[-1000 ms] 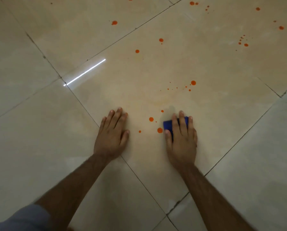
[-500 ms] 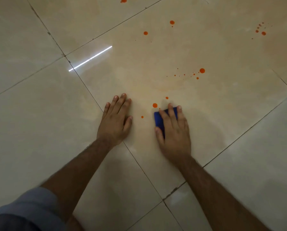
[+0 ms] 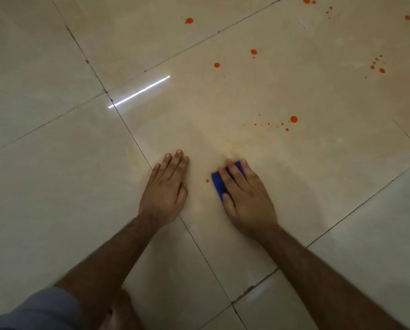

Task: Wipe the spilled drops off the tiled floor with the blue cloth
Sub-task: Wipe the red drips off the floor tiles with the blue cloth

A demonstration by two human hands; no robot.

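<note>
My right hand (image 3: 245, 196) presses the folded blue cloth (image 3: 218, 183) flat on the beige tiled floor (image 3: 294, 175); most of the cloth is hidden under my fingers. One small orange drop (image 3: 207, 181) lies just left of the cloth. A larger orange drop (image 3: 293, 119) with a trail of tiny specks sits farther ahead to the right. Other drops (image 3: 217, 65) (image 3: 253, 51) (image 3: 189, 20) dot the tiles farther away. My left hand (image 3: 167, 189) rests palm down on the floor, fingers together, holding nothing. A faint yellowish smear marks the tile ahead of the cloth.
A cluster of small orange drops (image 3: 378, 66) lies at the far right, with others (image 3: 306, 0) at the top edge. Dark grout lines (image 3: 199, 244) cross the floor diagonally. A bright light reflection (image 3: 139, 91) streaks the tile at left.
My right hand has slid the cloth over the drops just ahead of it; those two drops are gone and a faint smear is left. The left hand stays put.
</note>
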